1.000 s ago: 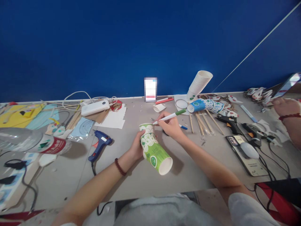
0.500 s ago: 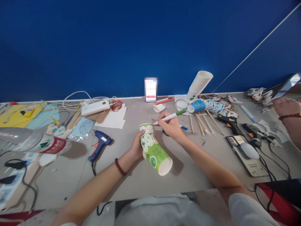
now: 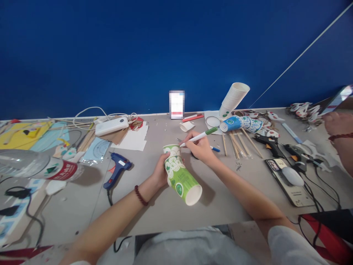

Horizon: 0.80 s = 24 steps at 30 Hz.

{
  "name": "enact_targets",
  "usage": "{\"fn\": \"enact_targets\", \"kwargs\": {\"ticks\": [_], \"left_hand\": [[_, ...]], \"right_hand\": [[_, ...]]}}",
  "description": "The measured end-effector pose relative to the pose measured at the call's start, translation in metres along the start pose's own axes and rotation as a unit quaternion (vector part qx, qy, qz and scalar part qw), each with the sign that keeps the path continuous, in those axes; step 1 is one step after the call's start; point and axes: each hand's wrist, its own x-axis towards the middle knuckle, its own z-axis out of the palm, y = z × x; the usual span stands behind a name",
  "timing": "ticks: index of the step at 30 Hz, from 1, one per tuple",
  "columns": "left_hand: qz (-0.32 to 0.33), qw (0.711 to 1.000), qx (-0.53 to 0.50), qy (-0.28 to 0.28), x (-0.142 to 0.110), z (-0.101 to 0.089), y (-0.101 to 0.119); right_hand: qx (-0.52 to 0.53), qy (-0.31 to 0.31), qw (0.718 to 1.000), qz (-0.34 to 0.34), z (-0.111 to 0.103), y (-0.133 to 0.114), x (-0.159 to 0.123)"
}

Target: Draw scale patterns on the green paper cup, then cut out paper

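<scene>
Two green-and-white paper cups (image 3: pixel 183 180), apparently joined end to end, lean toward me at the middle of the table. My left hand (image 3: pixel 160 170) is closed round their left side near the upper end. Between the fingers of my right hand (image 3: pixel 199 146) is a white marker pen with a green end (image 3: pixel 208 133). The pen's writing end points left, at the upper cup's edge; whether it touches the paper I cannot tell. Just behind the right hand lies a blue-capped marker (image 3: pixel 215 149), partly hidden.
At left are a blue glue gun (image 3: pixel 118 169), a lying water bottle (image 3: pixel 59 170) and a power strip (image 3: pixel 23 209). A tilted stack of paper cups (image 3: pixel 234 99) and wooden sticks (image 3: pixel 238 143) are at back right. Far right, another person's hand (image 3: pixel 335 124) is beside a phone (image 3: pixel 338 99).
My hands, the cups and the marker look almost unchanged. At the far right, the other person's hand has shifted slightly.
</scene>
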Motion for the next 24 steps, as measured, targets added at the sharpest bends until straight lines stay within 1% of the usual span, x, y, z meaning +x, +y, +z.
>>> {"fn": "enact_targets", "kwargs": {"ticks": [3,7,15,21,24], "left_hand": [[-0.002,1.000,-0.008,-0.004,0.0000,0.0006,0.0009],[0.009,1.000,-0.012,-0.010,-0.0007,0.0016,0.0029],[0.026,0.999,-0.020,-0.005,-0.0010,0.0025,0.0028],[0.025,0.999,-0.023,-0.018,-0.0007,0.0032,0.0024],[0.019,0.999,-0.024,-0.014,-0.0009,0.0036,0.0023]], "right_hand": [[0.011,0.012,1.000,0.003,0.0004,-0.0007,0.0003],[0.021,0.007,1.000,0.010,0.0009,-0.0031,0.0005],[-0.002,0.004,1.000,0.001,0.0010,-0.0016,0.0005],[0.021,0.001,1.000,-0.003,0.0013,-0.0005,0.0008],[0.022,0.006,1.000,-0.002,0.0009,0.0004,0.0008]]}}
